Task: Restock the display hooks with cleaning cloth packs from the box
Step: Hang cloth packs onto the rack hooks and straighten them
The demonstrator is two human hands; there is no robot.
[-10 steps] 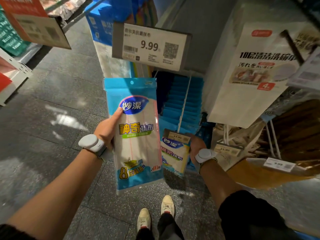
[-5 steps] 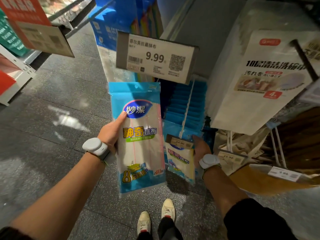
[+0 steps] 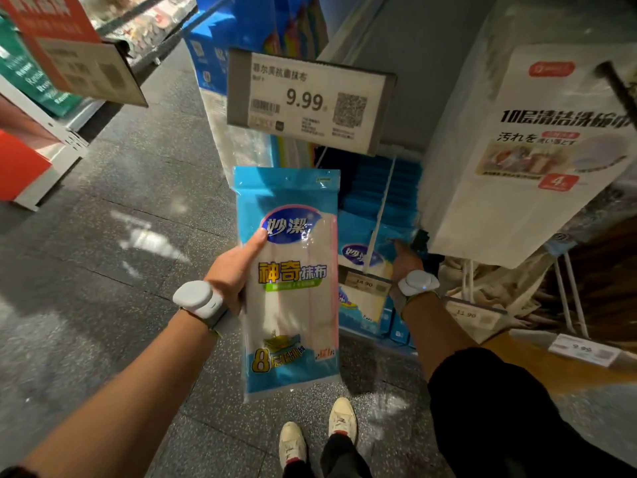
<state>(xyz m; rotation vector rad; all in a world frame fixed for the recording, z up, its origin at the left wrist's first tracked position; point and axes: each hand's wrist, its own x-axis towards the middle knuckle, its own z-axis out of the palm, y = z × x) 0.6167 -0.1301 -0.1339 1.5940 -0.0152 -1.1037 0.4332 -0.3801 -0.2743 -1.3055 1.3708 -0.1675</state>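
- Two hands worked in my view above a dark speckled tile floor (image 3: 113,208), which ran from 6 o'clock up to 11 o'clock with pale glare patches on it.
- At 9 o'clock I saw a red and white shelf unit (image 3: 38,157), and a tilted sign (image 3: 86,67) hung at 11 o'clock.
- From 12 to 3 o'clock the display crowded in. A grey-framed price tag (image 3: 310,101) reading 9.99 sat at 12, with blue packs (image 3: 379,181) stacked below and behind it and large white packs (image 3: 517,160) at 2 o'clock.
- The left hand (image 3: 234,270) gripped a cleaning cloth pack (image 3: 293,312) near centre, with the thumb laid across its front by the blue logo. The pack stood upright, its top edge below the 9.99 tag and apart from it.
- The right hand (image 3: 406,260) reached out at 3 o'clock to the hanging cloth packs (image 3: 358,257) and touched the top of the front one beside a white strip (image 3: 382,208). I could not tell whether its fingers pinched anything.
- A small tag (image 3: 363,283) reading 14.90 sat just beside the right wrist.
- Open floor for moving lay from 7 to 10 o'clock. The side from 2 to 4 o'clock was hemmed in by the display's edge and more low tags (image 3: 582,350).
- Both shoes (image 3: 317,439) stood at 6 o'clock.
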